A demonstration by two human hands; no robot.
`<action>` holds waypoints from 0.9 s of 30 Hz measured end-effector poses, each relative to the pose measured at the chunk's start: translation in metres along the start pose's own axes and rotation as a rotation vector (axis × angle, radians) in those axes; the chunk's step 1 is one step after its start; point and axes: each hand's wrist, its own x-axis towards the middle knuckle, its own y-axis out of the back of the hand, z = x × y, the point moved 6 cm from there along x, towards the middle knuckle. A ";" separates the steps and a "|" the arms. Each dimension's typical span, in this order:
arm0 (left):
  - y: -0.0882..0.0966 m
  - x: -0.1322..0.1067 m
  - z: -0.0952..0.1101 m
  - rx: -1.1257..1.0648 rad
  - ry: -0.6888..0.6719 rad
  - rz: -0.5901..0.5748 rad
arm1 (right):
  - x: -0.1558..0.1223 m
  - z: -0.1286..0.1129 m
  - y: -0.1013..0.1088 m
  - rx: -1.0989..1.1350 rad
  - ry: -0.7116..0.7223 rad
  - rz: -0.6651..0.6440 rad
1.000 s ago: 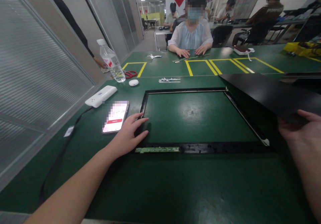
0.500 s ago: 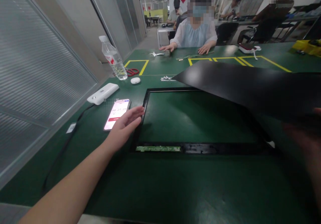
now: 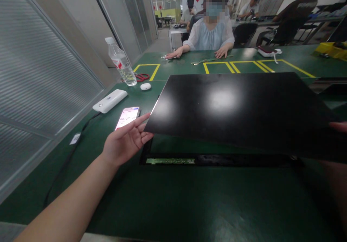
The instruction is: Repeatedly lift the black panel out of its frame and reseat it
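A large, glossy black flat panel [image 3: 238, 112] is held between my hands, over a black rectangular frame [image 3: 235, 160] lying on the green table. My left hand [image 3: 126, 141] has its fingers at the panel's left edge, palm turned up, gripping that edge. Only part of my right hand [image 3: 338, 126] shows at the far right, with its fingers on the panel's right edge. A narrow green circuit board [image 3: 170, 161] lies in the near left part of the frame. Most of the frame's far and right sides are hidden under the panel.
Left of the frame are a lit phone [image 3: 128, 115], a white power bank [image 3: 110, 101] with a black cable, a small white case [image 3: 145, 86], a water bottle [image 3: 121, 63] and red-handled scissors [image 3: 142, 77]. A person [image 3: 213, 32] sits opposite, hands on the table.
The panel has swung down and left from the right side, now covering much of the frame. My left hand has turned up and taken the panel's left edge. The person opposite has moved one hand left.
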 end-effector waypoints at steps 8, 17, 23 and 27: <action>-0.005 -0.005 0.006 0.024 0.003 -0.045 | -0.023 -0.021 -0.022 -0.089 -0.069 -0.016; -0.002 -0.006 0.019 0.027 -0.161 0.085 | -0.046 -0.033 -0.072 0.189 -0.545 -0.327; 0.003 -0.006 0.023 0.069 -0.194 0.217 | -0.027 -0.016 -0.074 0.265 -0.501 -0.303; -0.001 -0.008 0.023 0.104 -0.201 0.237 | -0.024 -0.016 -0.071 0.213 -0.433 -0.263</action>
